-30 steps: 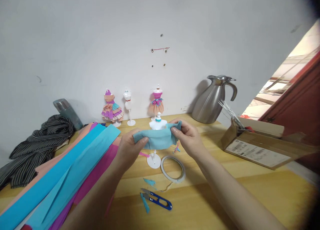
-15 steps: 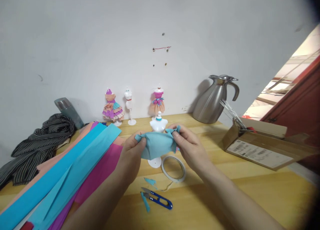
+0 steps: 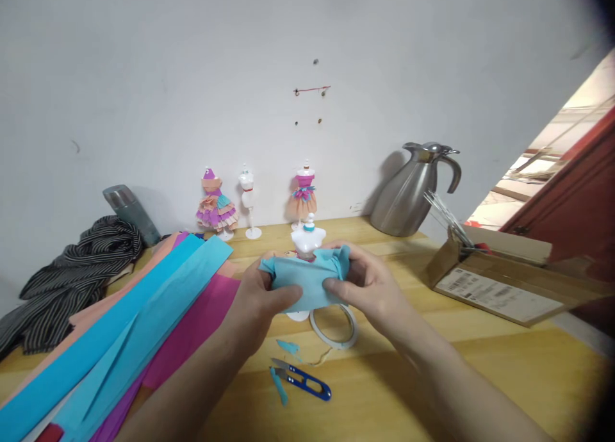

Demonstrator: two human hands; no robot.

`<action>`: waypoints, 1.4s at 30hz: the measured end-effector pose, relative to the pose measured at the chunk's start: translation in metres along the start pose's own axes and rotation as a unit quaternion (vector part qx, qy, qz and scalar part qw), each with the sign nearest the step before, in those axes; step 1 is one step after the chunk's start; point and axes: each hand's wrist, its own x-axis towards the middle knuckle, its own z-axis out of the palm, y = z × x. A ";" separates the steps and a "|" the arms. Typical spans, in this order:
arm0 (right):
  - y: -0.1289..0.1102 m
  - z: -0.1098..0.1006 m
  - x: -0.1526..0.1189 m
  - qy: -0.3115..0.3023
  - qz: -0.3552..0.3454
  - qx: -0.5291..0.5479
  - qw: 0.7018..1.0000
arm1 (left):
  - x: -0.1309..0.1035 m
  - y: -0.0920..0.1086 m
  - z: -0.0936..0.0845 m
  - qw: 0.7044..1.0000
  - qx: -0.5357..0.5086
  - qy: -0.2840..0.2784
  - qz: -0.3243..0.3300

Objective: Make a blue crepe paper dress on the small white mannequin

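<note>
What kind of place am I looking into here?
Probably a home craft corner: small white mannequin stands in ruffled paper-like dresses, long strips of blue crepe-like paper, and blue-handled thread snips share a wooden table.
</note>
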 end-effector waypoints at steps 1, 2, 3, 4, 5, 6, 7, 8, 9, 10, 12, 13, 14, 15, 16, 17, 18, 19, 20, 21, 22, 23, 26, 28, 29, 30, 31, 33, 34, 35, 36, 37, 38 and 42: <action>0.001 -0.001 0.000 0.004 -0.006 -0.005 1.000 | 0.001 -0.002 -0.001 0.999 0.026 0.014 0.015; 0.002 -0.003 0.000 0.010 -0.014 -0.012 1.000 | 0.002 -0.005 -0.002 0.998 0.053 0.024 0.034; 0.003 -0.003 0.001 0.019 -0.023 -0.023 0.999 | 0.003 -0.007 -0.003 0.995 0.083 0.028 0.056; 0.005 -0.004 0.001 0.027 -0.035 -0.038 0.998 | 0.005 -0.010 -0.004 0.990 0.113 0.025 0.079; 0.006 -0.003 0.002 0.036 -0.051 -0.056 0.996 | 0.006 -0.011 -0.005 0.985 0.140 0.021 0.101; 0.007 -0.003 0.003 0.043 -0.068 -0.072 0.994 | 0.007 -0.012 -0.006 0.979 0.163 0.016 0.122; 0.009 -0.002 0.003 0.044 -0.085 -0.086 0.992 | 0.007 -0.013 -0.007 0.973 0.184 0.013 0.139; 0.010 -0.001 0.004 0.043 -0.103 -0.095 0.989 | 0.008 -0.013 -0.007 0.968 0.202 0.011 0.152; 0.011 0.000 0.004 0.039 -0.119 -0.099 0.987 | 0.008 -0.013 -0.007 0.963 0.214 0.009 0.162; 0.012 0.001 0.003 0.038 -0.133 -0.101 0.985 | 0.008 -0.014 -0.007 0.960 0.222 0.006 0.169; 0.013 0.004 0.002 0.038 -0.156 -0.115 0.980 | 0.007 -0.015 -0.007 0.958 0.226 -0.001 0.176; 0.014 0.005 0.002 0.039 -0.165 -0.128 0.977 | 0.008 -0.017 -0.006 0.959 0.223 0.000 0.177; 0.015 0.006 0.001 0.039 -0.172 -0.143 0.974 | 0.008 -0.019 -0.006 0.959 0.219 0.004 0.179; 0.015 0.006 0.000 0.037 -0.179 -0.158 0.970 | 0.008 -0.020 -0.007 0.959 0.218 0.007 0.181; 0.016 0.006 0.000 0.037 -0.186 -0.171 0.967 | 0.008 -0.022 -0.007 0.958 0.222 0.008 0.183; 0.016 0.006 0.000 0.036 -0.192 -0.181 0.964 | 0.008 -0.024 -0.007 0.956 0.229 0.006 0.184; 0.016 0.006 0.000 0.037 -0.199 -0.188 0.961 | 0.008 -0.025 -0.008 0.953 0.240 0.002 0.183; 0.016 0.005 0.000 0.037 -0.204 -0.194 0.959 | 0.008 -0.025 -0.008 0.951 0.251 -0.003 0.180; 0.015 0.004 0.000 0.035 -0.209 -0.198 0.957 | 0.008 -0.026 -0.008 0.948 0.262 -0.005 0.178; 0.015 0.002 0.001 0.032 -0.213 -0.202 0.955 | 0.009 -0.025 -0.008 0.945 0.272 -0.007 0.179; 0.014 0.000 0.002 0.027 -0.221 -0.206 0.953 | 0.009 -0.025 -0.007 0.942 0.280 -0.007 0.187; 0.013 -0.003 0.004 0.019 -0.231 -0.208 0.950 | 0.011 -0.024 -0.007 0.936 0.288 -0.006 0.202; 0.012 -0.015 0.010 -0.038 -0.240 -0.204 0.948 | 0.016 -0.020 -0.006 0.916 0.315 -0.003 0.250; 0.012 -0.023 0.014 -0.079 -0.209 -0.183 0.957 | 0.019 -0.019 -0.008 0.906 0.338 0.009 0.254; 0.012 -0.026 0.016 -0.086 -0.182 -0.165 0.966 | 0.020 -0.018 -0.009 0.905 0.347 0.019 0.246; 0.013 -0.029 0.017 -0.082 -0.151 -0.145 0.974 | 0.021 -0.017 -0.010 0.906 0.352 0.031 0.235; 0.013 -0.031 0.018 -0.073 -0.121 -0.125 0.982 | 0.022 -0.016 -0.012 0.908 0.352 0.045 0.223; 0.015 -0.034 0.020 -0.058 -0.075 -0.102 0.990 | 0.023 -0.015 -0.014 0.915 0.343 0.068 0.202; 0.015 -0.034 0.021 -0.055 -0.065 -0.101 0.991 | 0.023 -0.015 -0.015 0.918 0.337 0.075 0.193; 0.016 -0.034 0.021 -0.056 -0.060 -0.105 0.991 | 0.024 -0.015 -0.015 0.922 0.331 0.080 0.186; 0.016 -0.033 0.021 -0.057 -0.060 -0.113 0.990 | 0.025 -0.016 -0.014 0.924 0.325 0.083 0.181; 0.016 -0.033 0.021 -0.057 -0.061 -0.123 0.989 | 0.026 -0.016 -0.014 0.927 0.320 0.084 0.179; 0.017 -0.032 0.021 -0.054 -0.064 -0.133 0.988 | 0.027 -0.017 -0.013 0.928 0.316 0.085 0.179; 0.016 -0.029 0.021 -0.044 -0.096 -0.169 0.980 | 0.028 -0.018 -0.007 0.919 0.327 0.092 0.201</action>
